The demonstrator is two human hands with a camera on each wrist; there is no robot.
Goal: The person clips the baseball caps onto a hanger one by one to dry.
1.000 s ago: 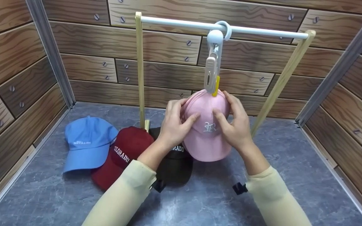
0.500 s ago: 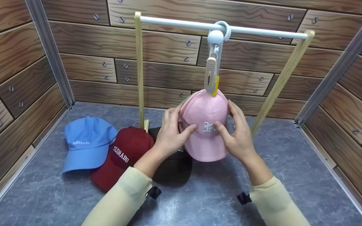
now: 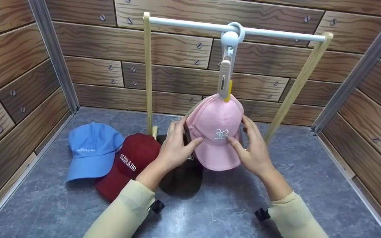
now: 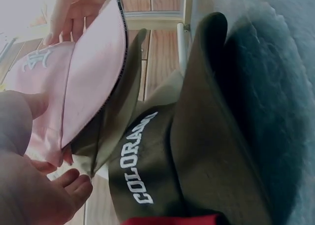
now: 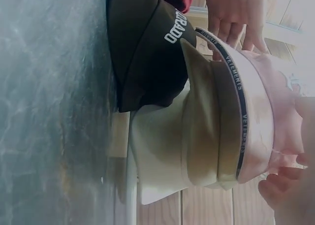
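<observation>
A pink cap with white embroidery hangs from a clothespin-like clip on the rack's rail. My left hand grips its left side, thumb on the front and fingers around the edge. On the opposite side my right hand holds it, thumb tip beside the embroidery. Behind the pink cap, the right wrist view shows an olive cap and a cream cap stacked close. A dark cap lettered COLORADO sits below my left forearm, partly hidden by it.
A dark red cap and a blue cap lie to the left on the grey marbled surface. The rack has a white rail on wooden legs. Wood-patterned walls enclose the area.
Both hands have slid down the sides of the pink cap and slightly apart, the thumbs lower on its front. The clip has swung a little to the right; the other caps lie unchanged.
</observation>
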